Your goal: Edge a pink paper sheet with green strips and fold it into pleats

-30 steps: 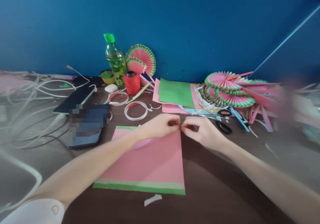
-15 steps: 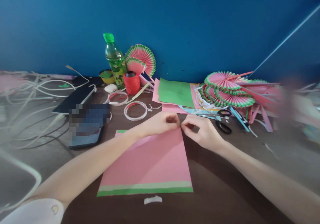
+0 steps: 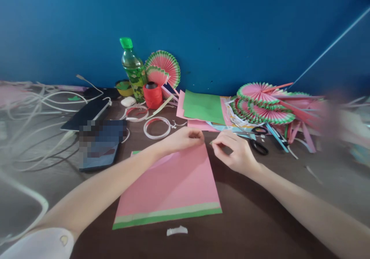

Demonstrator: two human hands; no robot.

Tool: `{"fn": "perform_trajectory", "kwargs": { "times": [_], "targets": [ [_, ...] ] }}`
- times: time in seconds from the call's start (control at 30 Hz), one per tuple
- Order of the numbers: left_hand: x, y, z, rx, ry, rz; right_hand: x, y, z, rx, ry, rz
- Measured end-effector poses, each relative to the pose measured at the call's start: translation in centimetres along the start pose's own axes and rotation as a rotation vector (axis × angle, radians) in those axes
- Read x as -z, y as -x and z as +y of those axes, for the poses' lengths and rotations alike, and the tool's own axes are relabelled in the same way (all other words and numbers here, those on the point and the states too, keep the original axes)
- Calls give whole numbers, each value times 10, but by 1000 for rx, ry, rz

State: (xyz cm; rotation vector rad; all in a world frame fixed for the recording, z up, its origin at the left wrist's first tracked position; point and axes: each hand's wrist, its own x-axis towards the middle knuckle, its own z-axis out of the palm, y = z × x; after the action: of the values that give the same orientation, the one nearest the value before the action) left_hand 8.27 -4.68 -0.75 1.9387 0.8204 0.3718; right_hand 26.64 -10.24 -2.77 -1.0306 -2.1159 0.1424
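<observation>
A pink sheet of paper (image 3: 170, 185) lies on the dark table with a pale and a green stripe along its near edge. A bit of green shows at its far left corner. My left hand (image 3: 187, 138) is closed in a pinch at the sheet's far right corner, its fingertips over the paper. Just right of that corner, my right hand (image 3: 235, 151) is also pinched, apart from the sheet. A tiny greenish bit shows at its fingertips, too small to name. A short white strip (image 3: 177, 231) lies before the sheet.
Behind the sheet are a tape roll (image 3: 157, 128), a red spool (image 3: 153, 96), a green-capped bottle (image 3: 133, 72) and green paper (image 3: 204, 106). Scissors (image 3: 259, 146) and folded paper fans (image 3: 261, 110) lie right. A phone (image 3: 104, 147) and white cables (image 3: 37, 108) are left.
My right hand has moved slightly right, away from the sheet's corner. The sheet has turned a little, its right side shifting left and away, with my left hand moving left along with it.
</observation>
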Motion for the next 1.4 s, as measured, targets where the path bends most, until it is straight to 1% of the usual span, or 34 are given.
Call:
{"fn": "perform_trajectory", "kwargs": {
  "times": [0.2,0.27,0.33,0.43,0.57,0.63,0.77,0.87,0.93,1.03,1.13,1.23,1.3,1.4],
  "targets": [
    [-1,0,-5,-120,-244,57,4,-4,16,-248,-14,-19],
    [-3,0,-8,-166,-299,85,4,-5,21,-326,16,-22],
    [-6,-1,-10,-212,-359,112,3,-5,26,-372,62,-22],
    [-10,-2,-13,-217,-352,113,0,-4,33,-356,103,6],
    [-13,-2,-17,-120,-162,126,-6,-1,38,-306,97,27],
    [-14,-2,-19,-87,-121,136,-8,0,39,-280,106,37],
    [-13,-2,-19,-64,-107,146,-11,3,40,-239,121,98],
    [-13,-2,-18,-78,-122,149,-12,4,42,-251,119,104],
    [-13,-2,-17,-105,-142,163,-11,3,42,-224,120,97],
    [-15,-2,-17,-155,-157,193,-11,2,38,-77,112,42],
    [-15,-2,-17,-169,-150,202,-11,1,25,51,73,-41],
    [-14,-2,-17,-115,-111,225,-13,1,11,64,39,-121],
    [-13,-1,-17,-81,-107,253,-15,0,6,36,44,-224],
    [-13,-1,-19,-88,-154,315,-18,-2,3,-12,41,-368]
  ]
}}
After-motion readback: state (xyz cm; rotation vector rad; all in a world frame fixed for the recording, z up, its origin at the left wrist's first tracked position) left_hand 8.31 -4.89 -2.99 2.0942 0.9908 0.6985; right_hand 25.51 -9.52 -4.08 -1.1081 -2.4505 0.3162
